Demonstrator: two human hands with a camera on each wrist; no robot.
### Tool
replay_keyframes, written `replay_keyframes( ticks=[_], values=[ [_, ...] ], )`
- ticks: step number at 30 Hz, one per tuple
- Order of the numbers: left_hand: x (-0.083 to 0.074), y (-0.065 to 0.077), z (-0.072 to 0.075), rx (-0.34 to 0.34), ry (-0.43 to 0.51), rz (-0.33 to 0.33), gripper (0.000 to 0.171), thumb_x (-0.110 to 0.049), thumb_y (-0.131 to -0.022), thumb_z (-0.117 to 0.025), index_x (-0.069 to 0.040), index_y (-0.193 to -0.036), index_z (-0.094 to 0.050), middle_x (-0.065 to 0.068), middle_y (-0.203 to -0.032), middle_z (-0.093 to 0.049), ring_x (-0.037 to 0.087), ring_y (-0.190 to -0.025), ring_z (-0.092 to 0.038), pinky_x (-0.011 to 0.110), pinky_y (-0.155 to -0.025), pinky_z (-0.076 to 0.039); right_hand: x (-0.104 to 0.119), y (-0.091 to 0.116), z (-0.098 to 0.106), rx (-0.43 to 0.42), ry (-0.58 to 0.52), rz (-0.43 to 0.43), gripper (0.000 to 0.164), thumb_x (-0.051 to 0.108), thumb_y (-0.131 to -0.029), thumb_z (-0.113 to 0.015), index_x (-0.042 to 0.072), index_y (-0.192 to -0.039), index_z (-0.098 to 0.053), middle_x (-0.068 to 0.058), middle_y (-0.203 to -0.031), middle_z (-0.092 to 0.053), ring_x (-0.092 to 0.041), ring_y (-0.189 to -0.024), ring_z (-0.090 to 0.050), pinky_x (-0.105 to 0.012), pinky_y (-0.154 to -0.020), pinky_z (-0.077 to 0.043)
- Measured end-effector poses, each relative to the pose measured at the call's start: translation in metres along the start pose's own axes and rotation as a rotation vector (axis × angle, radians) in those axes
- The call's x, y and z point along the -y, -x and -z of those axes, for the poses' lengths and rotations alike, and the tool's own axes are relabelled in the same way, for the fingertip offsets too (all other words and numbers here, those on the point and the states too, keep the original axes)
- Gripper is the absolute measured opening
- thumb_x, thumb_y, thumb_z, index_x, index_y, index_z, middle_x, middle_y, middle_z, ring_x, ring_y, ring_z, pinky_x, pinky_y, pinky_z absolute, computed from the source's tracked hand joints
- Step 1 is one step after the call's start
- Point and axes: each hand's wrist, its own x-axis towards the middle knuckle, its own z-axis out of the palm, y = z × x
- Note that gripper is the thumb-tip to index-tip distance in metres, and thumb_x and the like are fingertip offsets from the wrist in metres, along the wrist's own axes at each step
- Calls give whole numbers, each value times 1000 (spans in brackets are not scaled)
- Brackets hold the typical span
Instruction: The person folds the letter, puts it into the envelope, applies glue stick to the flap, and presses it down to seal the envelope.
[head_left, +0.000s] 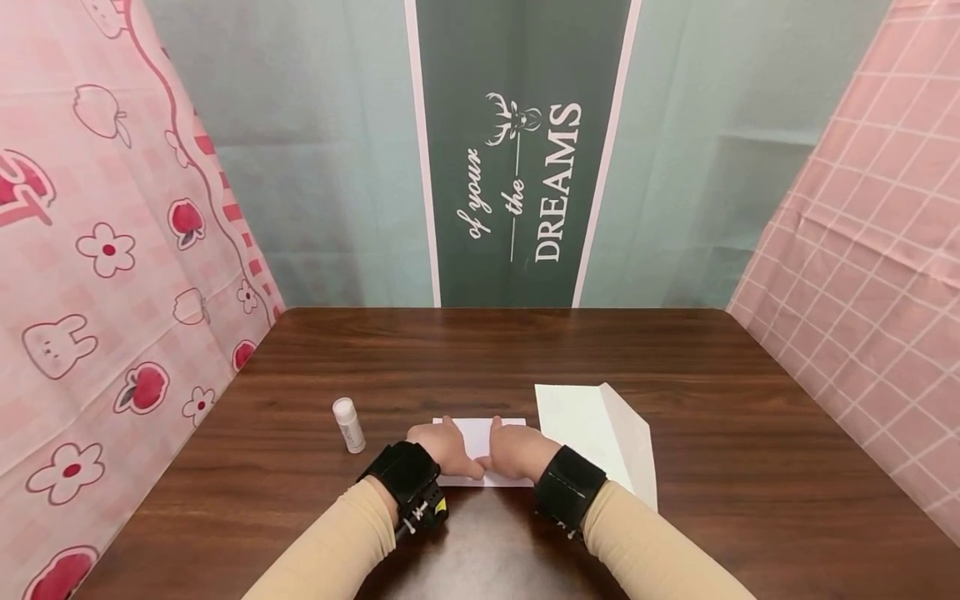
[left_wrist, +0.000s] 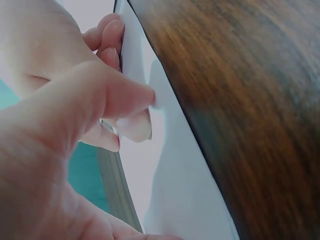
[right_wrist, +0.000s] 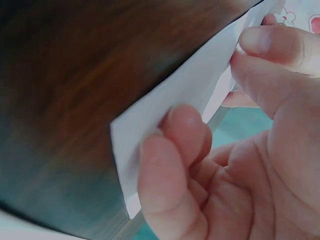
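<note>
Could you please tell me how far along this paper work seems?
Done, it seems: the sheet on the right already has a crease. In hand: the left hand and right hand are both on the smaller paper. Probably left: any gluing, as the glue stick sits apart from both hands.

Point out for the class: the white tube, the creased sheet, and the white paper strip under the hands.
White tube (head_left: pixel 349 427): head view, middle of its side.
Creased sheet (head_left: pixel 587 425): head view, broad panel left of the crease.
White paper strip (head_left: pixel 476 435): head view, bare area in its upper middle.
</note>
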Motion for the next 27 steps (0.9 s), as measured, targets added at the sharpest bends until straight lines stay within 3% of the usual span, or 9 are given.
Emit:
replay_keyframes(
  ticks=[17,27],
  values=[
    [-1,3,3,6,-1,30,97,-59,-68,-64,11,-131,-44,17,-131,-52,27,-91,-62,39,-70,-50,3,4,0,-5,-5,-104,82,54,-87,-55,-13,-131,-42,-18,-84,-67,-25,-85,-65,-39,-78,-51],
    [0,4,2,-17,-15,71,96,-61,-68,-62,11,-128,-46,15,-99,-68,23,-79,-62,37,-66,-49,4,4,1,-18,21,-96,80,51,-88,-56,-16,-129,-42,-23,-90,-66,-27,-91,-65,-37,-82,-50]
  ],
)
